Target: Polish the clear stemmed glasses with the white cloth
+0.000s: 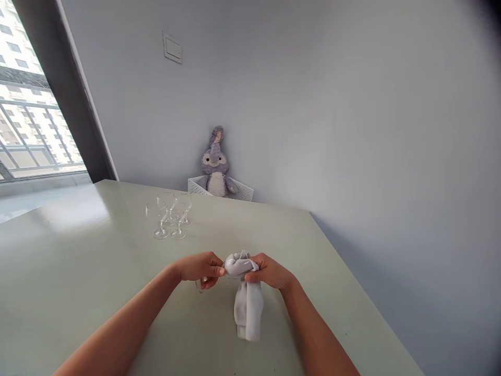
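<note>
My left hand is closed round a clear stemmed glass, whose foot shows below my fingers; the bowl points right, towards the cloth. A light grey cloth is bunched in and around the glass's bowl, and its loose part hangs down over the table. My right hand pinches the cloth at the rim from the right side. The fingertips of my right hand inside the cloth are hidden.
Several clear stemmed glasses stand upright together on the pale green table, at the back left. Behind the table's far edge a purple plush rabbit sits in a white perforated basket. Grey walls and a window lie beyond.
</note>
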Demonstrator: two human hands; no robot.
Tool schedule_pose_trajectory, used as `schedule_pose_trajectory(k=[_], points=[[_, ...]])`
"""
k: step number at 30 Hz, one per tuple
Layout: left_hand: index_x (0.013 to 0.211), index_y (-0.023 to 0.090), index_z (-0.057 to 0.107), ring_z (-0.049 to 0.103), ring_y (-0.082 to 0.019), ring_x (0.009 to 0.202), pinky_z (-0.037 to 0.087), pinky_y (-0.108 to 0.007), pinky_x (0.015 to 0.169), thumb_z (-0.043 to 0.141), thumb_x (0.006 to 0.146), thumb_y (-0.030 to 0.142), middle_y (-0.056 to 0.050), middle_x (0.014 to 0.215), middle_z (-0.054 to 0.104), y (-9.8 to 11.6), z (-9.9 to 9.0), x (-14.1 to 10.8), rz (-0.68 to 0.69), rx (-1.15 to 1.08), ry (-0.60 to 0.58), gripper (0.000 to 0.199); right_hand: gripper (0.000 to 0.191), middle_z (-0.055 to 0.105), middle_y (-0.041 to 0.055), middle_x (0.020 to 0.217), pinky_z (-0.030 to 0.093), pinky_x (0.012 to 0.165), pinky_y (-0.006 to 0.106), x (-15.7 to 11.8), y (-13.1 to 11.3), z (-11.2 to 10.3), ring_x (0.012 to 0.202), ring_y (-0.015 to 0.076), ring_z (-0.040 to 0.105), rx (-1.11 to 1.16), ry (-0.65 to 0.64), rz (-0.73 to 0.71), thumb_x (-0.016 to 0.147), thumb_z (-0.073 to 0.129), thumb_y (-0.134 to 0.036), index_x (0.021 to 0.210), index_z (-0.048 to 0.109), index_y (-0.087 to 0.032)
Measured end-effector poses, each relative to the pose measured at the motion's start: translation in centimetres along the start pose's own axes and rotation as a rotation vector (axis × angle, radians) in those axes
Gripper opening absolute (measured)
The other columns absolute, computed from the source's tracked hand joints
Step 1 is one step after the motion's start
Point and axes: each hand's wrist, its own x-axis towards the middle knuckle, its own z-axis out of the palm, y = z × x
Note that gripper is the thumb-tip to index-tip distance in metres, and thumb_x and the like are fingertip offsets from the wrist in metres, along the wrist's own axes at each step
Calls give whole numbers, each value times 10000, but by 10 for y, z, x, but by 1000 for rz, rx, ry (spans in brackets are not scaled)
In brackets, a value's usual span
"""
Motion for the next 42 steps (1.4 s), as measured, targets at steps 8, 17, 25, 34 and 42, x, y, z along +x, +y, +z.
schedule_pose_trajectory(k=[8,17,25,34,42], points=[[1015,249,608,523,-246,833,332,-389,840,567,731,437,-83,749,616,-11,14,25,208,672,817,343,297,537,-18,553,342,493,216,24,27,6,476,83,412,491,494,66,612,701,-382,782,664,-141],[777,175,673,373,-103,426,348,-241,488,416,759,582,6,459,482,-8,10,13,48,-67,207,482,284,547,-10,612,318,500,208,0,4,-4,534,91,418,67,96,14,623,694,-365,771,666,-124],[1008,262,602,548,-212,768,377,-342,761,500,770,448,-61,771,626,-11,23,27,177,533,749,320,247,501,-30,545,315,459,186,18,27,-5,474,62,389,413,423,72,627,704,-325,759,663,-120],[975,251,611,503,-159,614,337,-266,623,500,757,520,-15,632,577,-24,5,21,159,724,679,364,363,575,2,769,381,597,225,16,26,8,643,107,487,157,131,48,623,712,-291,955,627,-170],[577,151,491,312,-72,450,246,-213,449,421,771,565,26,502,417,-3,4,10,61,18,122,463,87,505,-27,632,344,595,228,-2,8,-18,635,117,456,-257,-77,33,666,651,-248,649,635,-164]])
